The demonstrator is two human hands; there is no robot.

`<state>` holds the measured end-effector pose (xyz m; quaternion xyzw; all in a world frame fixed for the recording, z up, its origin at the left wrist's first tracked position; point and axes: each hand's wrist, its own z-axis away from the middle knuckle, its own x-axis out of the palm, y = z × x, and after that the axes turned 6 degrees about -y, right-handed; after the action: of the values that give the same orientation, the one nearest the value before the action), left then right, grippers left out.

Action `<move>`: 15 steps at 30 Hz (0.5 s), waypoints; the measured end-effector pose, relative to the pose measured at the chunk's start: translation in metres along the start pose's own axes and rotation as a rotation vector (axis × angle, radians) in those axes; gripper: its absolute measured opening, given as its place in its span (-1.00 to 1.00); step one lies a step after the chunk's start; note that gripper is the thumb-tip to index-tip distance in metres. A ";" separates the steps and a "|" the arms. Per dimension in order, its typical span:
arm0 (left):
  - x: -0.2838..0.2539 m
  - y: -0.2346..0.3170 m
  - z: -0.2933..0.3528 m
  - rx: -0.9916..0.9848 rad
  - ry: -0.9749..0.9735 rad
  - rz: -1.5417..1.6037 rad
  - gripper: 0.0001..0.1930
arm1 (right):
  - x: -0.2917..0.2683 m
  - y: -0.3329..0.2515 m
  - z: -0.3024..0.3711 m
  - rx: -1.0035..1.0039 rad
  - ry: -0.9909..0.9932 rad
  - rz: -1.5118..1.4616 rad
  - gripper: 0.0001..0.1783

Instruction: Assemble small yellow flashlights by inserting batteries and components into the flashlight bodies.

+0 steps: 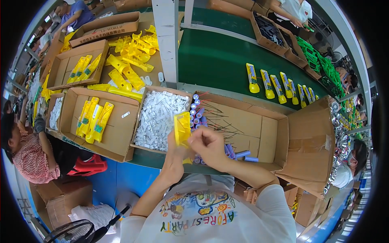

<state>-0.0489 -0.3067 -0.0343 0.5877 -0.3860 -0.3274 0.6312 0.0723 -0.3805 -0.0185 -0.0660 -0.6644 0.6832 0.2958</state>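
My left hand (pixel 174 160) grips a yellow plastic shell (pixel 182 123), held upright over the boxes, its hollow side with ribs showing. My right hand (pixel 208 146) is closed in a pinch at the shell's right edge; whatever sits between its fingertips is hidden. Just behind the shell lies a cardboard box of small white plastic parts (pixel 160 115). To the right, purple cylindrical battery cells (pixel 243 154) with thin red and black wires rest in a wide cardboard box (pixel 265 139). On the left, another box (pixel 117 137) holds several yellow shells with green circuit boards (pixel 99 127).
Beyond, a green conveyor belt (pixel 210 52) carries a row of yellow shells fitted with cells (pixel 277 87). A grey metal post (pixel 165 44) rises behind the white parts. Loose yellow shells (pixel 137 48) are heaped at the far left. A co-worker (pixel 32 158) sits at the left.
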 end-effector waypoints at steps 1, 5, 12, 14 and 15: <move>-0.001 -0.002 0.000 0.008 0.007 0.080 -0.46 | -0.003 0.001 0.005 -0.263 -0.055 0.394 -0.88; -0.001 -0.001 -0.002 -0.045 0.039 0.159 -0.52 | -0.009 0.010 0.010 -0.773 -0.174 1.019 -0.89; -0.004 0.003 0.002 -0.094 -0.059 0.408 -0.60 | -0.103 -0.002 -0.093 -0.619 -0.358 1.423 -0.75; -0.005 -0.003 0.001 -0.124 -0.148 0.414 -0.49 | -0.105 -0.008 -0.095 -0.692 -0.480 1.378 -0.69; -0.005 -0.003 0.002 -0.120 -0.133 0.412 -0.49 | -0.095 -0.016 -0.090 -0.700 -0.494 1.371 -0.69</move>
<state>-0.0528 -0.3038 -0.0377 0.4351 -0.5185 -0.2519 0.6916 0.1987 -0.3496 -0.0416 -0.3947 -0.6976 0.4598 -0.3822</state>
